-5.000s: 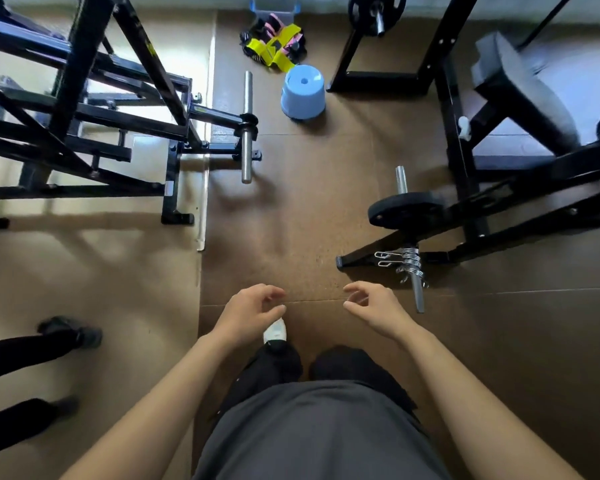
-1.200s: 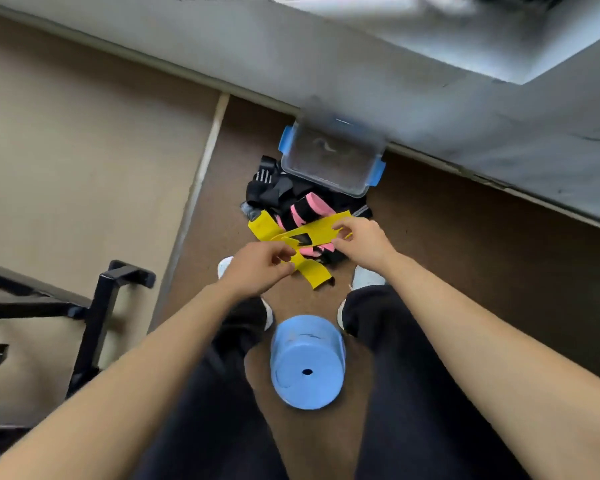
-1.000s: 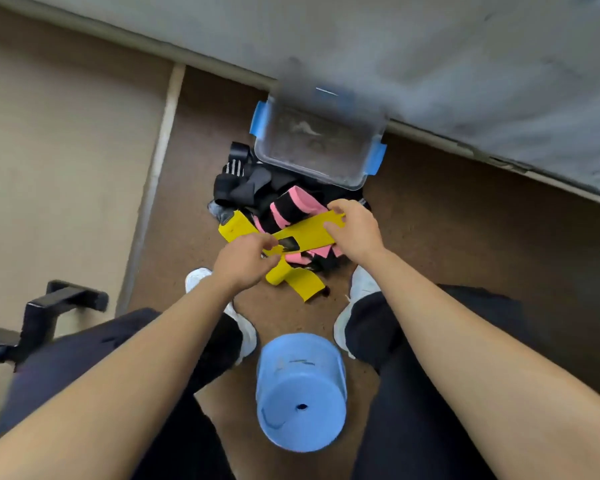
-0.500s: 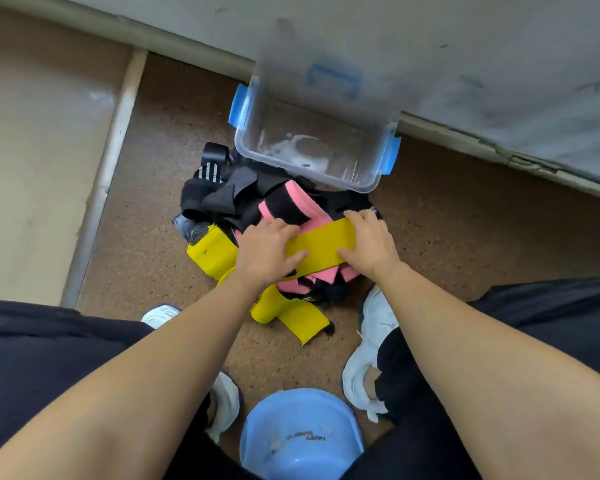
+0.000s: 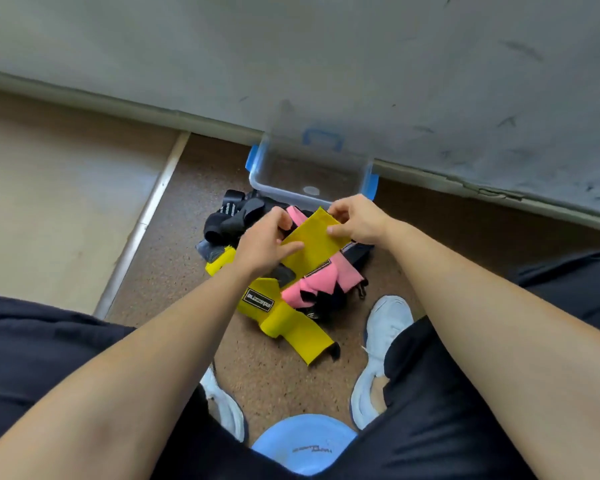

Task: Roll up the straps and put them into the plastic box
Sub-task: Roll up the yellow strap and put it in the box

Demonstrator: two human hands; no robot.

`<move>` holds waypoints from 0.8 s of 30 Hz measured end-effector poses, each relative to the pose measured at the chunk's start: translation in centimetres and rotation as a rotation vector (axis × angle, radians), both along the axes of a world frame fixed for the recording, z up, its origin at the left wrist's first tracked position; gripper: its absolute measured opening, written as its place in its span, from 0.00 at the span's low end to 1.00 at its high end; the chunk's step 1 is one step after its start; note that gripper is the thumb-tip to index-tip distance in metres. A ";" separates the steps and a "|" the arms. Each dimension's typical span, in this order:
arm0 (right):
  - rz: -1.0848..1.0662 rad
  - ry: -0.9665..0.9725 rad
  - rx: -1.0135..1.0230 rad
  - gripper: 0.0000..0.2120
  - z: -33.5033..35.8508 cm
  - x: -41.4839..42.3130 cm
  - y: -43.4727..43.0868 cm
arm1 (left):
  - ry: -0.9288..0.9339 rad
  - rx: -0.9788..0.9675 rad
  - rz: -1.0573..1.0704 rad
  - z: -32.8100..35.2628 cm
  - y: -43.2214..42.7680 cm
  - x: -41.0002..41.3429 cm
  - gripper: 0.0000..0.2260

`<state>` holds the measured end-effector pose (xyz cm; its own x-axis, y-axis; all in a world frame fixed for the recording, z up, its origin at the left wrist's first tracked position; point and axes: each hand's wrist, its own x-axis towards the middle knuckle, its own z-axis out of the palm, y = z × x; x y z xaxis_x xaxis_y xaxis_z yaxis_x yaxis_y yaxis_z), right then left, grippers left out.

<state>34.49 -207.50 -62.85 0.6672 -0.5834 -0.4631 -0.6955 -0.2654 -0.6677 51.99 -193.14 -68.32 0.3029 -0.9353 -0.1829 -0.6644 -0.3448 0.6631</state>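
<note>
A yellow strap (image 5: pixel 312 242) is lifted off a heap of straps on the brown floor. My right hand (image 5: pixel 355 220) pinches its far end. My left hand (image 5: pixel 265 242) grips it lower down, with the rest trailing to a loose yellow tail (image 5: pixel 302 332). Under it lie a pink strap (image 5: pixel 323 284) and black straps (image 5: pixel 229 220). The clear plastic box (image 5: pixel 284 192) with blue latches stands open just beyond the heap, against the wall, with nothing inside that I can make out.
A light blue stool (image 5: pixel 303 445) sits between my legs at the bottom edge. My white shoes (image 5: pixel 385 327) flank the heap. A grey wall (image 5: pixel 291 64) runs along the back. A pale floor section (image 5: pixel 59 202) lies to the left.
I have walked to the heap and crouched over it. Both hands took hold of the yellow strap and now raise its end off the pile.
</note>
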 end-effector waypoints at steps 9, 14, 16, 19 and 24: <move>-0.018 -0.306 -0.256 0.11 13.4 0.7 -0.2 | 0.335 -0.015 -0.079 6.8 0.7 1.5 0.08; -0.132 -0.427 -0.372 0.07 19.9 0.3 0.1 | 0.387 -0.141 -0.076 11.6 1.1 0.4 0.04; -0.208 -0.478 -0.421 0.05 22.0 -0.1 0.2 | 0.379 -0.168 -0.094 13.7 1.3 0.2 0.06; -0.309 -0.513 -0.483 0.06 24.0 -1.0 -0.2 | 0.359 -0.202 -0.087 16.2 1.8 0.5 0.07; -0.354 -0.336 -0.659 0.14 23.3 -2.2 -0.6 | 0.245 -0.232 -0.042 19.9 2.1 1.3 0.05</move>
